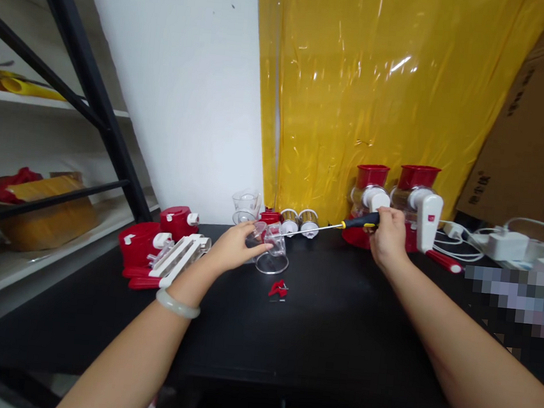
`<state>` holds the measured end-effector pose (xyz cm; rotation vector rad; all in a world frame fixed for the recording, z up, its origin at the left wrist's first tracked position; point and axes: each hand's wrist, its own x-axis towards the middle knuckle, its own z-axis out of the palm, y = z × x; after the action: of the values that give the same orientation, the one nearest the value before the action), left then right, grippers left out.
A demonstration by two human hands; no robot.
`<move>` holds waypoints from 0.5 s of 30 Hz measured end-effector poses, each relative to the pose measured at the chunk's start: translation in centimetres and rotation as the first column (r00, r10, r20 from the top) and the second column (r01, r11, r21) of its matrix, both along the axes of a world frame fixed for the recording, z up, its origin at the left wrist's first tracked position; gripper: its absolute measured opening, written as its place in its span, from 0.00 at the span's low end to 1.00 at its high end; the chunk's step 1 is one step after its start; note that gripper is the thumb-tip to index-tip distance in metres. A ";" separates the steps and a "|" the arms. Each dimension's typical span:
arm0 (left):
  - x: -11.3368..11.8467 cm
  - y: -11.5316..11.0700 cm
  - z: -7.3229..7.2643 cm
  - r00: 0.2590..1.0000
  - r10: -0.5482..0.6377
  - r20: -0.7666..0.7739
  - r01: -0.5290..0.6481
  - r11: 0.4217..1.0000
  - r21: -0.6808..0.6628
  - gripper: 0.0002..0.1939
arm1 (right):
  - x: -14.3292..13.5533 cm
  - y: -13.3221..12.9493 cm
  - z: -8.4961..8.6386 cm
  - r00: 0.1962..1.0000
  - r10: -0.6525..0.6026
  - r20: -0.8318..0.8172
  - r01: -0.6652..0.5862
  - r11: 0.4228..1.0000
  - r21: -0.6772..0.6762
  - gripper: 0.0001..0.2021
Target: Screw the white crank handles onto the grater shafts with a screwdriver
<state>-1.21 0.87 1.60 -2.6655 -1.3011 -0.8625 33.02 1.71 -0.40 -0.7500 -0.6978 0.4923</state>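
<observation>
My left hand (239, 247) is closed on a clear plastic housing (275, 248), which is tilted with its round rim near the black table. In my right hand (388, 234) is a screwdriver (359, 221) with a black and yellow handle, held level. Its long shaft points left and the tip reaches the clear housing; the exact contact point is too small to tell. In front of the housing, small red parts (278, 288) lie on the table with tiny metal pieces beside them.
Two red and white rotary graters (417, 199) stand at the back right. Two grater drums (308, 223) and a clear container (246, 205) are at the back. Red bases (140, 249) and white handles (180, 258) lie at the left. White chargers (507, 244) with cables are at the right.
</observation>
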 end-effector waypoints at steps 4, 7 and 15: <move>-0.1 0.1 -0.1 1.000 0.018 0.000 -0.018 1.000 -0.001 0.22 | -0.5 -0.1 0.1 0.994 0.084 -0.074 -0.080 0.995 0.059 0.20; -0.1 0.2 -0.1 1.000 -0.008 0.009 0.008 1.000 -0.002 0.21 | -0.7 -0.5 0.2 0.994 0.090 -0.069 -0.086 0.995 0.060 0.19; -0.1 0.1 0.0 1.000 -0.005 0.000 0.005 1.000 -0.011 0.21 | -0.8 -0.5 0.1 0.998 0.031 -0.063 -0.024 0.994 0.111 0.10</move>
<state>-1.27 0.94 1.58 -2.6781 -1.3037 -0.8577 32.18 1.16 -0.28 -0.6195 -0.6702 0.4967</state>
